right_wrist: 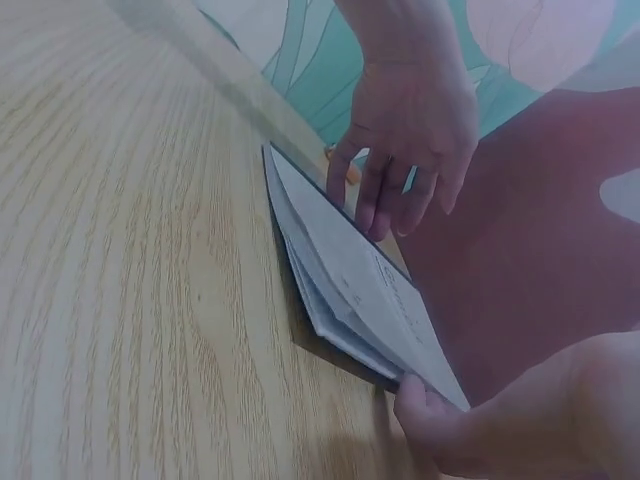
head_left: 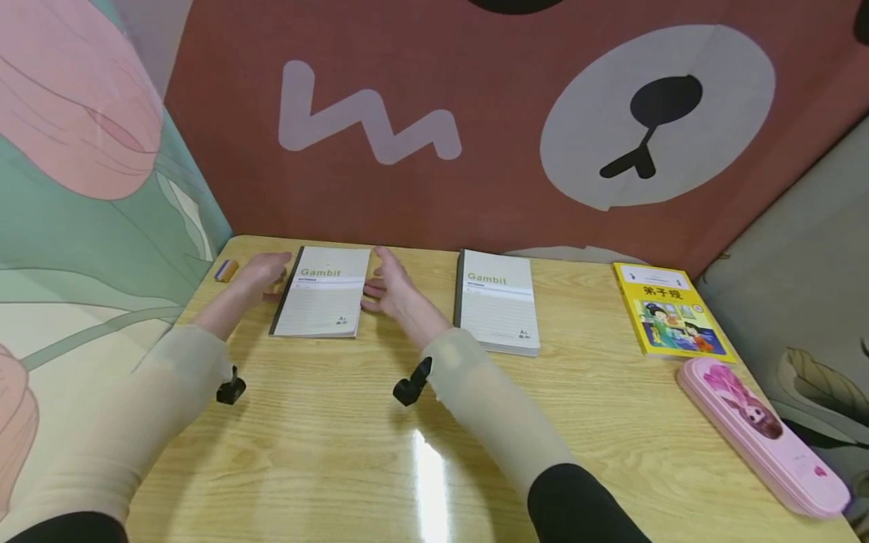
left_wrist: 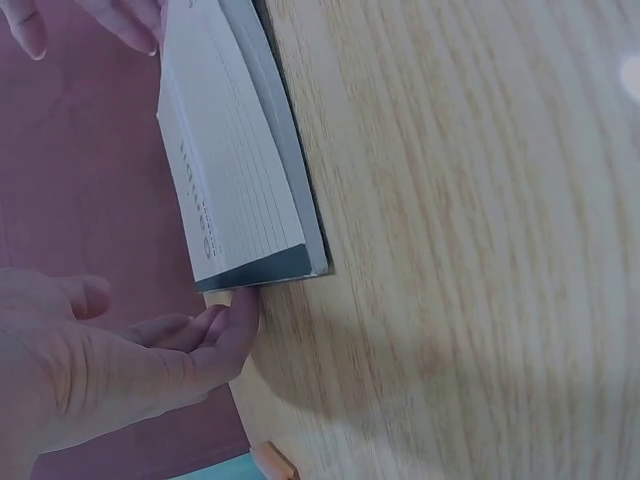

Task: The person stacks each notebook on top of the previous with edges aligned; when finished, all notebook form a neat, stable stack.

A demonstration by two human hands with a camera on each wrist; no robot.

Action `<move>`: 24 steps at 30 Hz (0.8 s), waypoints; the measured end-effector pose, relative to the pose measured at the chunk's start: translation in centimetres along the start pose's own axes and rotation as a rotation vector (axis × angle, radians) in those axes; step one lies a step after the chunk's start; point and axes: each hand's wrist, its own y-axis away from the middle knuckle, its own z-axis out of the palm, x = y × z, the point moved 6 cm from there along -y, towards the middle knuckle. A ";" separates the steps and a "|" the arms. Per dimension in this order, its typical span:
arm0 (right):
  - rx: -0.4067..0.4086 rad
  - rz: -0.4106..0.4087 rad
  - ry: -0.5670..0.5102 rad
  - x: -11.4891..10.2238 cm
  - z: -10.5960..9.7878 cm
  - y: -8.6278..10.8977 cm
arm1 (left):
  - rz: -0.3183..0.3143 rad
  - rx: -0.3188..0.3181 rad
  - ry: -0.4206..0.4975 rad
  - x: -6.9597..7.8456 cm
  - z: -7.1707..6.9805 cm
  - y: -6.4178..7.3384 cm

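Note:
A white "Gambit" notebook (head_left: 324,302) with a dark spine lies on the table between the two hands. Beside its spine is my left hand (head_left: 258,277), palm turned inward, with fingertips right at the spine edge in the left wrist view. Across from it, my right hand (head_left: 397,294) has its fingers spread loosely at the opposite edge. In the right wrist view, a fingertip of the right hand (right_wrist: 500,415) meets that notebook (right_wrist: 345,265), whose pages fan slightly apart. Neither hand curls round the notebook.
A second "Gambit" notebook (head_left: 498,305) lies right of the right hand. Further right are a yellow picture book (head_left: 668,313) and a pink pencil case (head_left: 760,437) along the table's edge. A small blue-and-orange block (head_left: 227,271) sits behind the left hand. A patterned wall (head_left: 380,196) borders the table.

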 end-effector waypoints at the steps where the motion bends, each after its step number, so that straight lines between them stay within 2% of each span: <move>1: 0.002 0.009 0.001 0.0 0.0 0.0 | -0.003 -0.001 0.004 0.0 0.0 0.0; 6: -0.002 0.037 0.016 0.4 -0.2 -0.2 | -0.032 0.007 0.026 -0.2 -0.2 0.0; 13: -0.064 0.014 0.023 0.6 -0.4 -0.6 | -0.083 0.008 0.063 -0.5 -0.4 -0.1; 19: -0.099 -0.062 0.068 -0.3 -1.7 -0.1 | -0.027 -0.020 0.143 0.4 0.1 0.7; 24: -0.107 -0.131 0.060 -2.4 -4.0 1.2 | 0.047 -0.067 0.170 2.4 2.3 2.0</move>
